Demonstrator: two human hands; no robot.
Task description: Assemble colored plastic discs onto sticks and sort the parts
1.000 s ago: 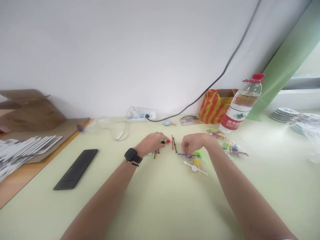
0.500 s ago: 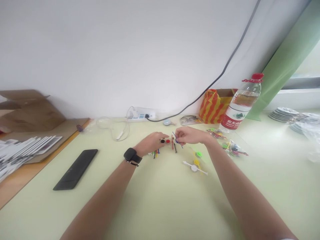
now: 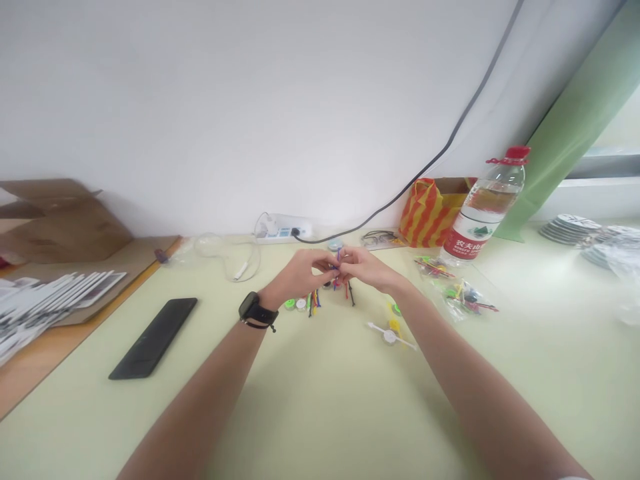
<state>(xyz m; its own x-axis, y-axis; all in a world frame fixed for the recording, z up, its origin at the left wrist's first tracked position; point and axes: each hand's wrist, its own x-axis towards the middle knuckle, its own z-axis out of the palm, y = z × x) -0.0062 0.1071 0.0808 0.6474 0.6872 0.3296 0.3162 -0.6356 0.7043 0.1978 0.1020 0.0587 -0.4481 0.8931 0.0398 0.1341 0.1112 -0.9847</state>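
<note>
My left hand (image 3: pixel 306 270) and my right hand (image 3: pixel 364 267) meet fingertip to fingertip above the table. Both are closed around a small blue plastic arrow (image 3: pixel 339 253), mostly hidden by the fingers. Below them lie a red arrow (image 3: pixel 346 291), a black arrow (image 3: pixel 352 297) and a black round piece, partly covered by my hands. Beside my left hand are a green round piece (image 3: pixel 290 304), a white round piece (image 3: pixel 301 305) and several thin coloured arrows (image 3: pixel 314 304). Nearer me, a white arrow with a round hub (image 3: pixel 389 337) touches a yellow piece (image 3: pixel 395 325).
Bags of coloured plastic parts (image 3: pixel 463 297) lie right, by a water bottle (image 3: pixel 483 213) and a striped bag (image 3: pixel 431 213). A black phone-like slab (image 3: pixel 154 339) lies left, near stacked white cards (image 3: pixel 55 300) and a cardboard box (image 3: pixel 65 210). A power strip (image 3: pixel 283 229) stands against the wall.
My right hand has moved left with the blue arrow, and my left hand has risen from the round pieces to meet it. Both hands now grip the arrow.
</note>
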